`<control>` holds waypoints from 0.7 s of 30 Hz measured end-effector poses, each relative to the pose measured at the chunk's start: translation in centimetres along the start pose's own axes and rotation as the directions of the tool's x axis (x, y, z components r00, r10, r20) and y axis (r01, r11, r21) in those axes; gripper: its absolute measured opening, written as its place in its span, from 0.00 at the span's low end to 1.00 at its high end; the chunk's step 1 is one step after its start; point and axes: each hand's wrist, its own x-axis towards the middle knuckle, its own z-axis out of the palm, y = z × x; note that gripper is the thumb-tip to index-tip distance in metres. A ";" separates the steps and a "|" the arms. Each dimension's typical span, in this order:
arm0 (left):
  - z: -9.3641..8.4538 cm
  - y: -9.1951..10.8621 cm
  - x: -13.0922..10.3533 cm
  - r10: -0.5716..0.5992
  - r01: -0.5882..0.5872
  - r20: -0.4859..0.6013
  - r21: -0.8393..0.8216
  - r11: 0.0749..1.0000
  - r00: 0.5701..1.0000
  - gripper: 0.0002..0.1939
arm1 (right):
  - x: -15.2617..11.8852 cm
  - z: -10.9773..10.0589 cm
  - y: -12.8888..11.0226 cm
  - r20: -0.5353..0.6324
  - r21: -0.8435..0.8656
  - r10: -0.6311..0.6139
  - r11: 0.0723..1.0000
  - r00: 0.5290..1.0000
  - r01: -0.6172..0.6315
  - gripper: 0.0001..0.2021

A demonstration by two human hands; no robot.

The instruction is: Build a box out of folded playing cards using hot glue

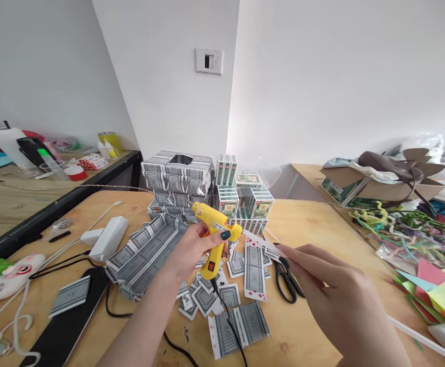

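Note:
My left hand [195, 247] is closed around a yellow hot glue gun [215, 224], its nozzle tilted up to the left and its black cord running down the table. My right hand [325, 278] has its fingers pressed together over the black-handled scissors [286, 285]; what they pinch, if anything, is hidden. Left of the scissors lies a long strip of playing cards [255, 267]. Loose and cut cards [206, 299] spread below the glue gun, with a joined card panel [240, 329] nearer me. A shallow tray made of cards [151, 255] lies left of my left hand.
Behind the hands stand a stacked card structure [178, 178] and boxed card decks [228, 201]. A white power adapter [110, 238] and cables are at left. Pipe cleaners [394, 224], coloured paper [428, 285] and a cardboard box [379, 191] sit at right.

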 end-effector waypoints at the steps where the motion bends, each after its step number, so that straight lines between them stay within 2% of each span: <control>1: 0.2 0.1 -0.1 0.006 -0.006 -0.002 0.005 1.000 1.000 0.14 | -0.1 -0.1 0.0 0.010 0.007 0.005 1.000 1.000 -0.005 0.13; 6: 0.8 0.5 -0.3 0.002 -0.005 -0.092 -0.031 1.000 0.996 0.16 | 0.2 0.2 -0.2 0.063 0.029 0.028 0.999 0.998 -0.030 0.13; 12: 0.9 0.0 0.0 -0.012 -0.009 -0.161 -0.128 0.992 0.987 0.18 | 0.8 0.7 0.0 -0.018 0.080 0.039 0.996 0.999 -0.037 0.12; 17: 0.9 -0.4 0.1 -0.029 0.011 -0.074 -0.242 0.970 0.997 0.16 | 1.0 1.4 -0.3 -0.041 0.090 0.060 0.994 0.997 -0.056 0.12; 21: 0.9 -0.4 0.0 -0.034 0.022 -0.044 -0.248 0.968 0.998 0.14 | 1.0 1.8 -0.6 -0.040 0.049 0.071 0.996 0.997 -0.069 0.12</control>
